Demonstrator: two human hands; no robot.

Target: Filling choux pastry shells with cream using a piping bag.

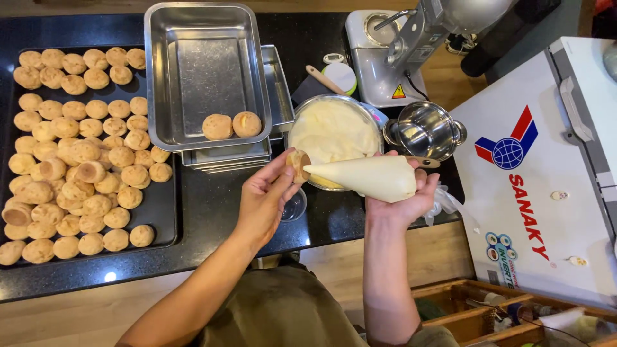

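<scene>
Left hand (pixel 263 196) pinches a small puff (pixel 297 163); right hand (pixel 408 193) at 3 o'clock squeezes a cream-filled piping bag (pixel 366 177), tip touching the puff.

Two puffs (pixel 232 125) in steel tray (pixel 193 38)

Free room: I see bare tabletop (pixel 212 212) along the near edge, between the black tray (pixel 164 225) and my hands.
Blocked left: the tray, heaped with puffs (pixel 77 160).
Blocked far: stacked steel pans (pixel 205 71), cream bowl (pixel 334 132), small pot (pixel 424 130).
</scene>
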